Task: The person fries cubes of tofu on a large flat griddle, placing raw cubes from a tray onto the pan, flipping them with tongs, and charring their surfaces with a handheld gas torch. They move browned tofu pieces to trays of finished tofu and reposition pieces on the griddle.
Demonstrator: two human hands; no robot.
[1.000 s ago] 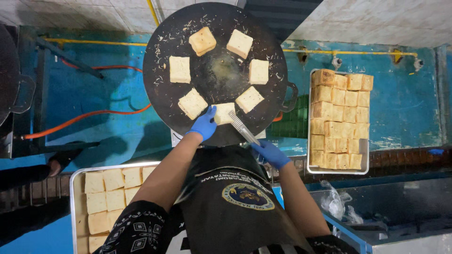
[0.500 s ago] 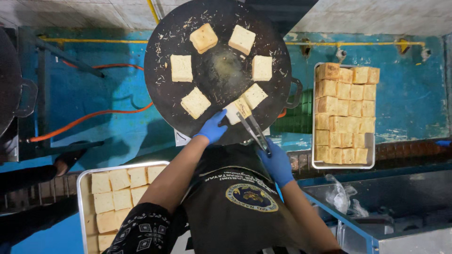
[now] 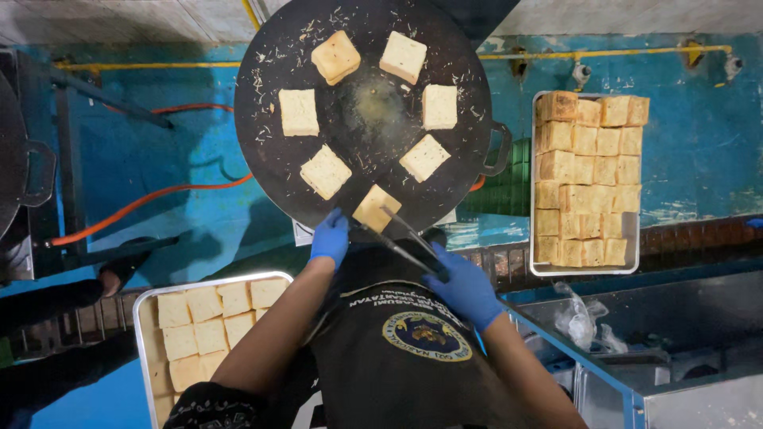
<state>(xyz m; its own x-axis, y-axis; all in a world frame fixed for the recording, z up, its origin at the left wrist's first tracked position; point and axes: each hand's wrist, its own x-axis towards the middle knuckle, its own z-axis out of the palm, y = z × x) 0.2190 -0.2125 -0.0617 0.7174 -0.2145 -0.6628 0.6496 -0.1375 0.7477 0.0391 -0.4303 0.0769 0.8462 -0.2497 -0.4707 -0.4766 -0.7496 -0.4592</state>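
A large round black griddle (image 3: 262, 95) carries several square bread slices in a ring. The slice (image 3: 375, 208) closest to me lies at the griddle's near edge. My left hand (image 3: 330, 237), in a blue glove, rests at that edge just left of this slice, fingers bent, with nothing visible in it. My right hand (image 3: 465, 287), also gloved blue, grips metal tongs (image 3: 401, 238) whose tips reach the near slice.
A metal tray (image 3: 584, 268) stacked with toasted bread squares stands on the right. Another tray (image 3: 145, 349) of pale bread squares sits at lower left. An orange hose (image 3: 143, 202) runs along the blue surface on the left. A crumpled plastic bag (image 3: 584, 322) lies at right.
The tongs swung from pointing down-right to reaching up-left at the near slice. My right hand moved down and right. The left hand drew back a little from the slice.
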